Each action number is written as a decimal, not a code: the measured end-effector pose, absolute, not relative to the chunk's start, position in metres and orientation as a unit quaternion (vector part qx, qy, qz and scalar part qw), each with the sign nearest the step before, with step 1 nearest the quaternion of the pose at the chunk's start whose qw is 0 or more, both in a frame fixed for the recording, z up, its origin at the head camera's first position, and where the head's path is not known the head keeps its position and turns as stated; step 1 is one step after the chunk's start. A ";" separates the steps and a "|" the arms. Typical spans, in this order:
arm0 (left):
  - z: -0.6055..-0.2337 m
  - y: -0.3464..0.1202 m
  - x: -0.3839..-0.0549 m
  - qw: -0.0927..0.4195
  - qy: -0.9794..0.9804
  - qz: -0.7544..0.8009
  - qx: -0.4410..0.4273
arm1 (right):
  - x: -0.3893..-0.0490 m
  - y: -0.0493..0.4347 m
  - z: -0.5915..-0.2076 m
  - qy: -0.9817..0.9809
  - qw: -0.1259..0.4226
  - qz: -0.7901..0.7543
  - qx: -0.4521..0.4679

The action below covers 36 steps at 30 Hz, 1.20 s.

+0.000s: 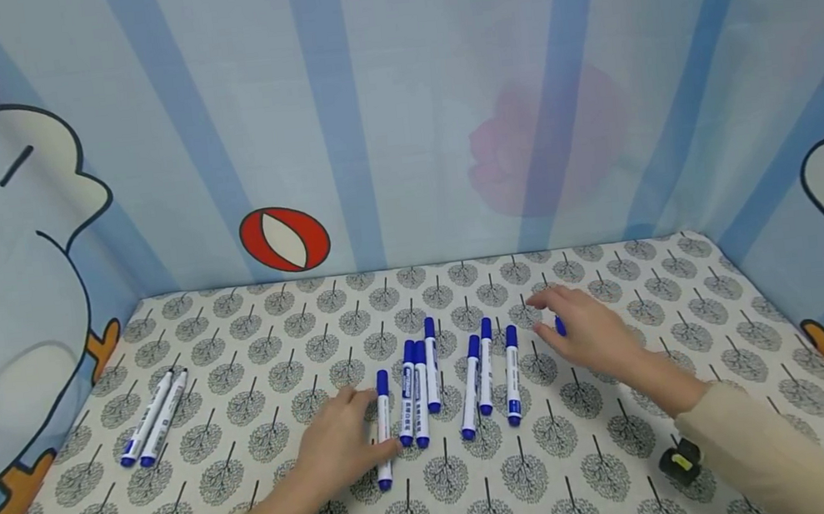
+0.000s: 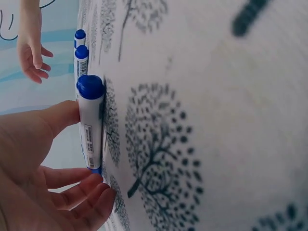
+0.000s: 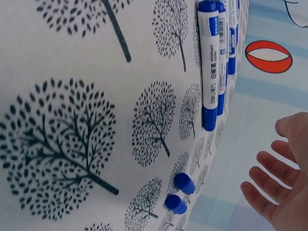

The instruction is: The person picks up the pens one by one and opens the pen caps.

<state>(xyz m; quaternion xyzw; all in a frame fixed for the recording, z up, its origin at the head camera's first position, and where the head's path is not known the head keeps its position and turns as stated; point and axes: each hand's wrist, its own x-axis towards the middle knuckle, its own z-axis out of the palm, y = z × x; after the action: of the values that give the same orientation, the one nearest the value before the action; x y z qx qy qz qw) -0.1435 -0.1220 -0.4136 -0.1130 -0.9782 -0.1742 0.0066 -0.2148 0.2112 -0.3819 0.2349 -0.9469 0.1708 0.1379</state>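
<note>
A: In the head view, where is the left hand (image 1: 336,432)?

B: At the near-left side of the middle markers, gripping a whiteboard marker (image 1: 385,419): thumb across the barrel near its lower end, fingers by the cap. The barrel is slim and white, the cap blue and pointing away from the person, the bottom end blue too.

A: And the rest, counted?

B: Six more capped markers (image 1: 432,368) to its right, three in a middle cluster and three farther right, all roughly parallel on the tree-print tablecloth (image 1: 205,513). Well to the left, two uncapped markers (image 1: 167,418) lie slanted side by side, dark tips away from the person. That makes nine.

A: The right hand (image 1: 578,327)?

B: Right of the markers, thumb and fingers apart, with a blue cap (image 1: 560,325) partly hidden just beside it.

A: What does the left wrist view add?

B: The thumb touches the gripped marker's white barrel near the blue bottom end; the other fingers bend round by the cap. A barcode shows on the barrel. I can't tell whether it is lifted off the cloth.

A: The right wrist view?

B: Two loose blue caps (image 3: 176,205) near each other on the cloth, the right hand's fingers spread and clear of them. The nearest marker reads "deli"; those behind overlap too much to count.
</note>
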 end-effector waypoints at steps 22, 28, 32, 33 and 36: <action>-0.411 -0.127 -0.154 -0.034 -0.972 -0.221 -0.077 | -0.210 0.201 -0.391 -0.937 0.154 0.163 0.269; -0.412 -0.129 -0.155 -0.024 -0.970 -0.231 -0.074 | -0.208 0.200 -0.392 -0.935 0.158 0.163 0.271; -0.410 -0.130 -0.155 -0.031 -0.967 -0.247 -0.059 | -0.207 0.200 -0.392 -0.938 0.151 0.163 0.268; -0.410 -0.131 -0.155 -0.035 -0.966 -0.251 -0.055 | -0.207 0.200 -0.392 -0.938 0.150 0.163 0.267; -0.409 -0.132 -0.156 -0.035 -0.966 -0.252 -0.048 | -0.207 0.200 -0.392 -0.938 0.149 0.164 0.267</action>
<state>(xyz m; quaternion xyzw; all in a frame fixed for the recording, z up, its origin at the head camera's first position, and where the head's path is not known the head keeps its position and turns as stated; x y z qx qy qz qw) -0.1558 -0.1320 -0.4091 -0.0478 -0.9659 -0.2519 -0.0352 -0.2069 0.2001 -0.3925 0.2668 -0.9380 0.1638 0.1489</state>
